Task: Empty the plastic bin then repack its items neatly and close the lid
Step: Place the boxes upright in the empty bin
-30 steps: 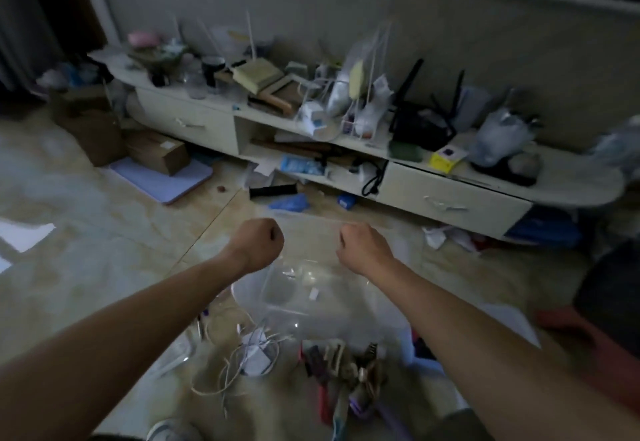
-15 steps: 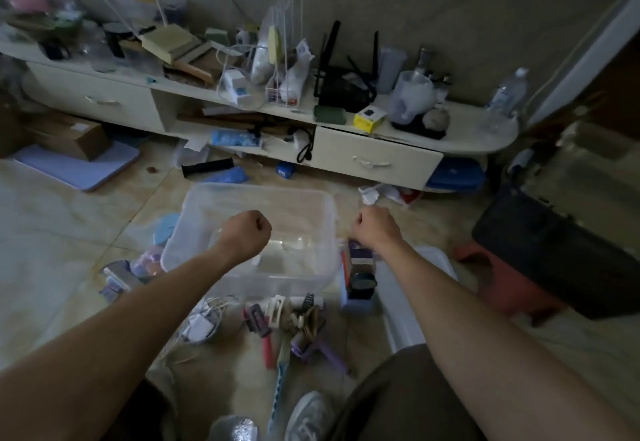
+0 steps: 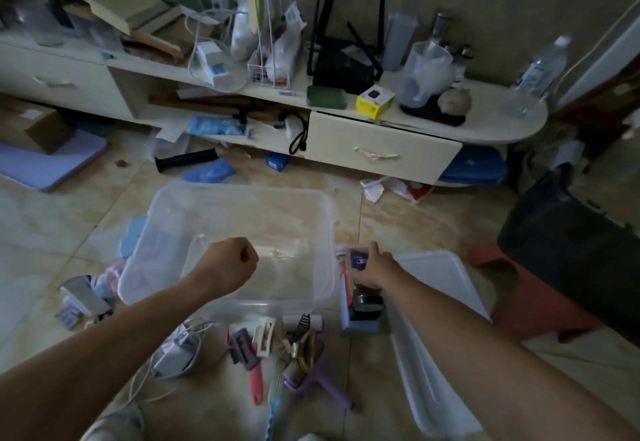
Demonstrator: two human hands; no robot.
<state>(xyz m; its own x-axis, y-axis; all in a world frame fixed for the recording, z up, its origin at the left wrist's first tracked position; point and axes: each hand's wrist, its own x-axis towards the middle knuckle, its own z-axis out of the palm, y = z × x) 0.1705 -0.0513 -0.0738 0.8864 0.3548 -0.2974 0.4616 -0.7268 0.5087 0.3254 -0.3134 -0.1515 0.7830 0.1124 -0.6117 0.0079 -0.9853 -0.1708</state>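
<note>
The clear plastic bin (image 3: 239,192) stands empty on the tiled floor. My left hand (image 3: 228,267) hovers over its near side as a closed fist and holds nothing. My right hand (image 3: 372,267) is just right of the bin, with fingers curled round a small purple-and-white pack (image 3: 358,261). That pack sits above a blue box (image 3: 360,324) with a black round item on it. The white lid (image 3: 440,302) lies on the floor under my right forearm. Hair clips and brushes (image 3: 277,347) and a white charger with cable (image 3: 176,350) lie in front of the bin. Small packs (image 3: 86,297) lie to its left.
A low cream cabinet (image 3: 381,153), crowded with clutter, runs along the wall behind the bin. A red stool (image 3: 530,302) and a dark bag (image 3: 571,250) stand at the right. A cardboard box (image 3: 31,125) sits on a pale blue mat at the far left.
My right hand has dropped to the items right of the bin and closed on the purple-and-white pack. My left fist stays above the bin. The view has swung right and down.
</note>
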